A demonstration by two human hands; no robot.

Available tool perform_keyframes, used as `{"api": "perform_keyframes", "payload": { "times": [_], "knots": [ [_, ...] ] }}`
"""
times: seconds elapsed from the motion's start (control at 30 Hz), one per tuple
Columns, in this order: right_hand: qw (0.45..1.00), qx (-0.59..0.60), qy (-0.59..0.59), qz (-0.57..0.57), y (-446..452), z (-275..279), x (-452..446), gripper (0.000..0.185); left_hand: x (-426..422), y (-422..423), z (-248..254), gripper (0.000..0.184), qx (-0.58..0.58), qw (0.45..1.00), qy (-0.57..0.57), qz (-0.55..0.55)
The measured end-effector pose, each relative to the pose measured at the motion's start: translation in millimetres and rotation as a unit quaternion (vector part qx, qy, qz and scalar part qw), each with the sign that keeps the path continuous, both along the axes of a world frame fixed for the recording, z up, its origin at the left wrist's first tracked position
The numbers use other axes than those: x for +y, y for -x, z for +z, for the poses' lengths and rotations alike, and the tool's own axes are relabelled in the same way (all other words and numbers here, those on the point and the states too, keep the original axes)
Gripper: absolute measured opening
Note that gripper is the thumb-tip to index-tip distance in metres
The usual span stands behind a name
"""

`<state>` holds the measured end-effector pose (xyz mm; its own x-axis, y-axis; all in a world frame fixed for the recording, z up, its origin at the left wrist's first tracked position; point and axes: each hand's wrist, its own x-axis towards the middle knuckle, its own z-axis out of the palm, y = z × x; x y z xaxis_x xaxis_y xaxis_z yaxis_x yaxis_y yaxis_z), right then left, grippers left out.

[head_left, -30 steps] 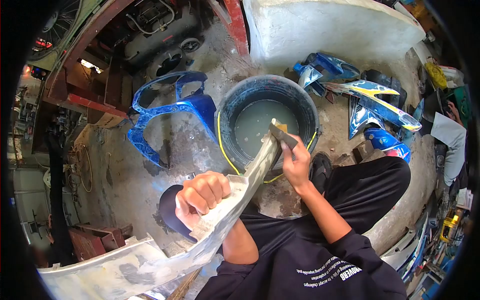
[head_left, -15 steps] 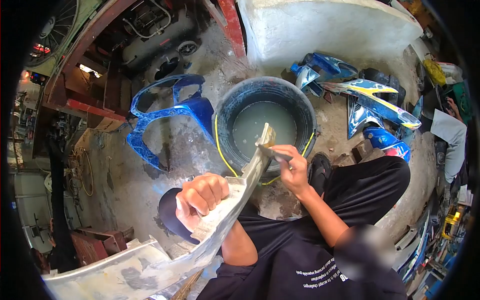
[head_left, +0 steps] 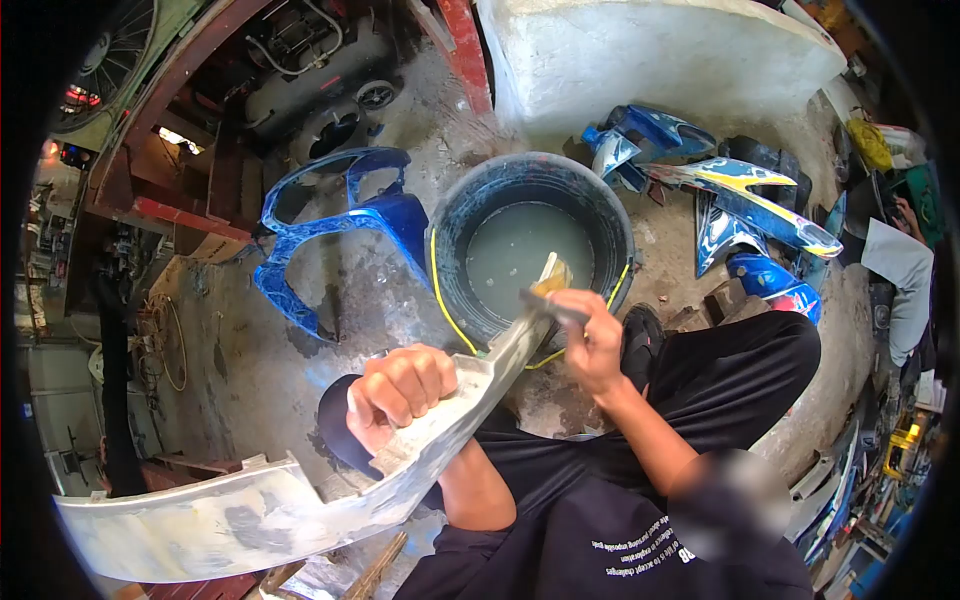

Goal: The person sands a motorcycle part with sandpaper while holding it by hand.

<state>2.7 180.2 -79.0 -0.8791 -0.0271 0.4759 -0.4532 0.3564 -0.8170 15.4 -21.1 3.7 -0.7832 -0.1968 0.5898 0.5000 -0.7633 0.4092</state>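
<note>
A long, curved plastic body panel point(head_left: 300, 512), white with grey patches, slants from the lower left up toward the bucket. My left hand point(head_left: 402, 392) is closed over its inner edge near the middle. Pinched in my right hand point(head_left: 592, 338) is a small dark piece of sandpaper point(head_left: 560, 308), blurred by motion, which lies against the panel's upper end. That end overhangs a large black bucket point(head_left: 447, 215) with cloudy water point(head_left: 520, 250) inside.
A blue plastic frame point(head_left: 385, 222) lies on the concrete floor left of the bucket. Blue, white and yellow fairing parts point(head_left: 745, 185) are piled to the right. A white wall point(head_left: 650, 70) stands behind, and a black tank point(head_left: 320, 85) sits at the upper left.
The panel's lower-left end has swung up and left, while its upper end has shifted slightly right. My right hand moved slightly right and down with the sandpaper; my left hand keeps its grip.
</note>
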Motion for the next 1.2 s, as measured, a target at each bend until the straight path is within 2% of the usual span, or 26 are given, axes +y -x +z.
{"api": "perform_keyframes", "payload": {
  "times": [0.1,0.23,0.3,0.37,0.43,0.5,0.53,0.63,0.7,0.8,0.9,0.97,1.03,1.1,1.2],
  "knots": [
    [0.998,-0.043,-0.013,-0.035,9.4,-10.8,6.7,0.032,-0.2,-2.2,-0.4,0.049,-0.002,1.000,0.004,-0.010],
    [0.997,0.018,0.020,0.077,-3.1,8.9,0.6,0.043,-0.6,-5.5,1.2,0.050,-0.019,1.000,-0.001,-0.008],
    [0.998,0.029,0.013,0.059,-0.2,5.0,0.9,0.038,-0.6,-3.6,2.0,0.051,-0.024,1.000,0.003,-0.005],
    [0.998,-0.041,-0.028,-0.028,9.6,-9.8,6.5,0.024,2.2,-0.7,1.6,0.051,-0.006,1.000,0.012,-0.011],
    [0.998,-0.052,-0.018,-0.041,13.8,-12.7,7.6,0.021,2.7,-1.5,3.0,0.049,-0.005,1.000,0.005,-0.007],
    [0.999,-0.032,0.022,0.025,0.9,-8.6,5.6,0.029,-0.7,-4.0,3.8,0.049,-0.024,1.000,0.002,-0.005],
    [0.997,-0.026,0.019,0.065,-3.7,-3.5,6.8,0.026,-1.3,-5.6,3.0,0.049,-0.029,1.000,0.001,-0.006],
    [0.997,0.014,0.013,0.069,5.8,12.6,8.0,0.028,-4.0,-1.6,2.4,0.051,-0.009,0.999,0.025,-0.017],
    [0.997,-0.001,-0.007,0.079,3.7,28.4,6.8,0.031,-3.4,0.8,2.1,0.052,0.019,0.999,0.025,-0.021],
    [0.976,-0.031,0.009,0.217,-10.6,38.7,4.2,0.040,-6.8,-3.3,6.6,0.051,0.028,0.998,0.029,-0.049],
    [0.968,-0.026,0.023,0.247,-13.2,37.8,5.4,0.035,-12.7,-4.0,12.0,0.051,0.058,0.993,0.049,-0.086],
    [0.972,-0.011,-0.018,0.233,-3.1,26.0,18.3,0.035,-13.4,-10.8,16.8,0.051,0.046,0.996,0.027,-0.078],
    [0.980,0.004,-0.138,0.145,11.0,12.6,31.1,0.038,-19.9,-13.7,24.9,0.051,0.084,0.992,0.042,-0.089],
    [0.988,-0.029,-0.108,0.104,15.7,9.2,33.7,0.038,-16.8,-17.2,29.2,0.051,0.087,0.991,0.048,-0.090],
    [0.982,0.003,-0.090,0.167,5.9,17.1,25.5,0.045,-12.1,-22.0,34.2,0.052,0.058,0.996,0.045,-0.058]
  ]
}}
